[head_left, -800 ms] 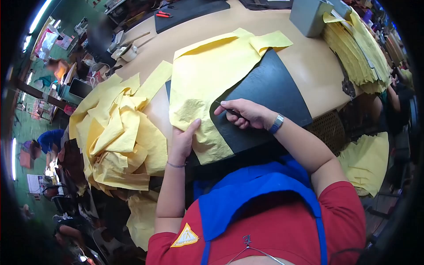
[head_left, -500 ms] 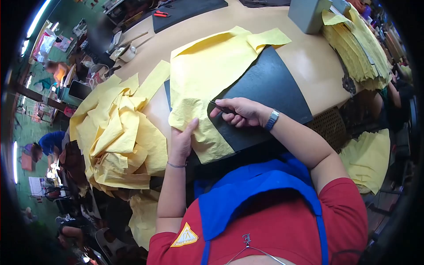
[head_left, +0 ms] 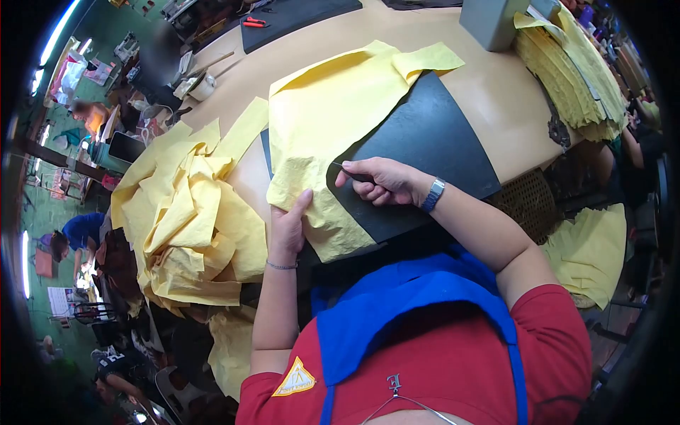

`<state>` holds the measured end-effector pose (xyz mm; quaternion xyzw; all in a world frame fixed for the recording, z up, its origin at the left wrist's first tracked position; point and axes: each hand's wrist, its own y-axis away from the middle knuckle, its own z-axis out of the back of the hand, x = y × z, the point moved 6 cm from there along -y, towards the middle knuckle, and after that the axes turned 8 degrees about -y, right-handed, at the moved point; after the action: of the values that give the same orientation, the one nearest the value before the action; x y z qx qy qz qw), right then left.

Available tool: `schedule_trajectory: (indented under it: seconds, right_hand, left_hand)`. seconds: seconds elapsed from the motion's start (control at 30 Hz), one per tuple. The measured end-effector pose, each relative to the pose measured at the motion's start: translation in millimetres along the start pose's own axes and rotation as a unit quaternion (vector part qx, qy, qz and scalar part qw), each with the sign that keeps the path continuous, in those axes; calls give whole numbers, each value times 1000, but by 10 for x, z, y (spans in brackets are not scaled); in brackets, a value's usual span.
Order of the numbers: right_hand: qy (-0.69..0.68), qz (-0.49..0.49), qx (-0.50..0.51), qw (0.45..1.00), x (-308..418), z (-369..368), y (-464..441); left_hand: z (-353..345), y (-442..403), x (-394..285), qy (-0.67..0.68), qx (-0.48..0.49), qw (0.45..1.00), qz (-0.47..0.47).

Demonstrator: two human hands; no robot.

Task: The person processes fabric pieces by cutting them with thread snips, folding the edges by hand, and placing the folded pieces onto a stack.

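Note:
A yellow leather-like sheet (head_left: 319, 120) lies over a black mat (head_left: 432, 134) on the table. My left hand (head_left: 288, 223) grips the sheet's near left part, thumb on top and the other fingers hidden underneath. My right hand (head_left: 382, 180) is closed around a small dark tool (head_left: 348, 172) with a thin pointed tip; most of its handle is hidden in my fingers. The tip is at the sheet's curved right edge, above the mat.
Crumpled yellow pieces (head_left: 191, 219) are heaped at the left. A stack of yellow sheets (head_left: 563, 78) and a grey box (head_left: 492, 25) stand at the far right. A red cutter (head_left: 256, 23) rests on another dark mat (head_left: 301, 18). More yellow pieces (head_left: 588, 255) hang at the right.
The tool's tip has shifted slightly left along the sheet's edge, and my right hand has turned a little. My left hand keeps its hold on the sheet.

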<state>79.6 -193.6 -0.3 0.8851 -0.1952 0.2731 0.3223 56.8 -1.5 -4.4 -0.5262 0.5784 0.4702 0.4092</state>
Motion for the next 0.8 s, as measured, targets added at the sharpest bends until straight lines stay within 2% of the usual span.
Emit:
schedule_trajectory:
  seconds: [0.2,0.4,0.6,0.8]
  right_hand:
    - [-22,-32,5,999,2,-51,-10]
    - [0,13,20,1000,22,-16,-33]
    - [-20,-24,7,999,8,-57,-14]
    - [5,9,21,1000,5,-9,-31]
  left_hand:
    - [38,-12,43,9,-10,1000,11]
    - [23,-10,37,5,1,1000,4]
    - [18,-7,32,9,-1,1000,3]
    - [18,-6,20,1,0,1000,5]
